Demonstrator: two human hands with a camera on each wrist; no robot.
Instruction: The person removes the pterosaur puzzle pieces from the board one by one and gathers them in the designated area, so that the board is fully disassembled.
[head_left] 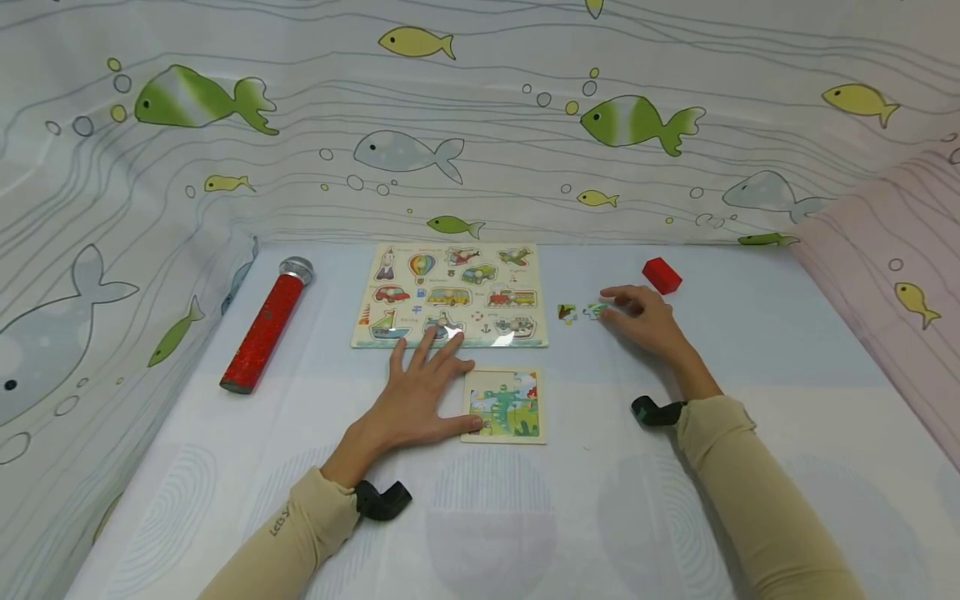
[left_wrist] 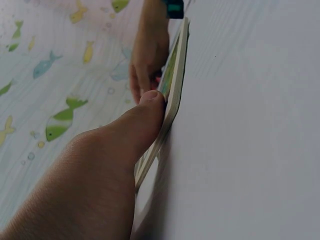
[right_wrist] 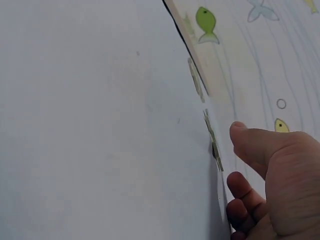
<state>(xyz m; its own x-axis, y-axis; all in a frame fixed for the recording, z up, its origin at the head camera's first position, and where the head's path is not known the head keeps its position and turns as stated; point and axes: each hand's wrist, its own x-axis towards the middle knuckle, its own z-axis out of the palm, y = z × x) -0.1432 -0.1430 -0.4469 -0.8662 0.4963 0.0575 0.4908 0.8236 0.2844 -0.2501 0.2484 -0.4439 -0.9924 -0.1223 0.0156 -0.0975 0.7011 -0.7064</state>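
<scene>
A small square jigsaw puzzle [head_left: 506, 408] with a green dinosaur picture lies in a wooden frame; bare wood shows at its upper left. My left hand [head_left: 420, 396] is spread flat, its thumb resting on the frame's left side and fingertips reaching the lower edge of a larger vehicle puzzle board [head_left: 468, 273]. In the left wrist view the thumb [left_wrist: 150, 100] lies over the frame's edge. Two loose jigsaw pieces, one brown and green [head_left: 566, 313], one pale green [head_left: 596, 310], lie right of the board. My right hand [head_left: 645, 321] hovers by the pale piece, thumb and fingers apart.
A red microphone-shaped object [head_left: 268, 325] with a silver top lies on the left of the table. A red block [head_left: 662, 275] sits just beyond my right hand. Fish-patterned cloth walls [head_left: 510, 183] rise behind and at both sides.
</scene>
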